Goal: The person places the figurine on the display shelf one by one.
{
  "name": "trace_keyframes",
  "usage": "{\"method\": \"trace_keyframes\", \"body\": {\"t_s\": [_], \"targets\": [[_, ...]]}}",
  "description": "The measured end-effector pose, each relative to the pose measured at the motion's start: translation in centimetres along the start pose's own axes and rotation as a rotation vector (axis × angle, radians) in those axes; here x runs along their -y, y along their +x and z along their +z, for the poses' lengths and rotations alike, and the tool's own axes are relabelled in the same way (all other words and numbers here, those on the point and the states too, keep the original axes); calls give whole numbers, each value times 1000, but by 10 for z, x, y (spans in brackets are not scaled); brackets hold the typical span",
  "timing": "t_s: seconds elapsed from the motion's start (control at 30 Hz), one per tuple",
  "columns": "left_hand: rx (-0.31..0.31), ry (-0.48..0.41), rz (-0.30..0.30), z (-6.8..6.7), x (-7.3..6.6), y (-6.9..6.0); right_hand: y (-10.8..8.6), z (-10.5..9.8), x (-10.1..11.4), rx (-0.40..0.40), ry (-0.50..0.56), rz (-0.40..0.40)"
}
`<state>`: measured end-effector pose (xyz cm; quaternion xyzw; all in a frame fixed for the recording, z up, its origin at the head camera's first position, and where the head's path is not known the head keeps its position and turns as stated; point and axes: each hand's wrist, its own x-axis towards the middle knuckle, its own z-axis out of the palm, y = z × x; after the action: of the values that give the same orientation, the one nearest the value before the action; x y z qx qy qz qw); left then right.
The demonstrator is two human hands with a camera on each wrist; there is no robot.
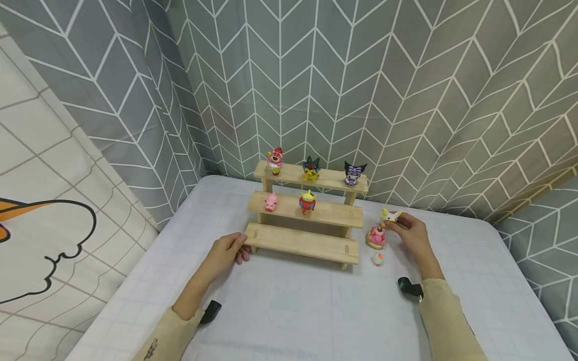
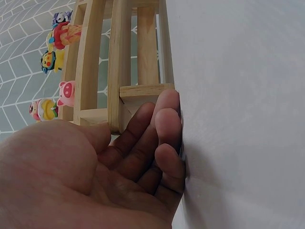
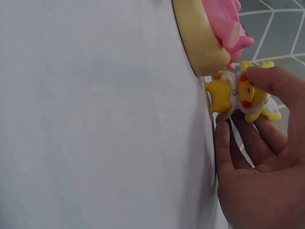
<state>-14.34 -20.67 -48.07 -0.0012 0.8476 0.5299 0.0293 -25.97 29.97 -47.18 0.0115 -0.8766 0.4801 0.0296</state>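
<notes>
A three-step wooden display stand (image 1: pixel 302 242) stands on the table, and my left hand (image 1: pixel 228 249) grips the left end of its lowest step. In the left wrist view, the thumb lies against the step's end and the fingers (image 2: pixel 167 126) curl beneath. My right hand (image 1: pixel 413 234) pinches a yellow figurine in a white hood (image 3: pixel 251 93) between thumb and fingers. Its feet are at the tabletop in the right wrist view. Right beside it sits a pink figurine on a tan round base (image 1: pixel 377 236). A small white figurine (image 1: pixel 378 258) is nearer the front.
On the top step stand a red-hatted pink figurine (image 1: pixel 275 161), a dark-hooded yellow one (image 1: pixel 311 169) and a black-and-purple one (image 1: pixel 353 174). The middle step bears a pink pig (image 1: pixel 271 202) and a red-and-yellow figurine (image 1: pixel 307 202). Patterned curtain (image 1: pixel 307 80) hangs behind the table (image 1: pixel 289 316).
</notes>
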Motion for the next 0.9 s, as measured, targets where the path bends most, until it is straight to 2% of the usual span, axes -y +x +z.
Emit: {"method": "trace_keyframes", "body": {"t_s": [0.17,0.4,0.7,0.9], "targets": [[1,9,2,0,0,0,-2,-1,-2,-43,6,17],[6,6,7,0,0,1,-4,-3,1,-142,-4,103],[2,2,-1,1,0,0,-14,-4,20,-202,47,49],[1,1,2,0,0,0,-27,-3,33,-242,50,46]]}}
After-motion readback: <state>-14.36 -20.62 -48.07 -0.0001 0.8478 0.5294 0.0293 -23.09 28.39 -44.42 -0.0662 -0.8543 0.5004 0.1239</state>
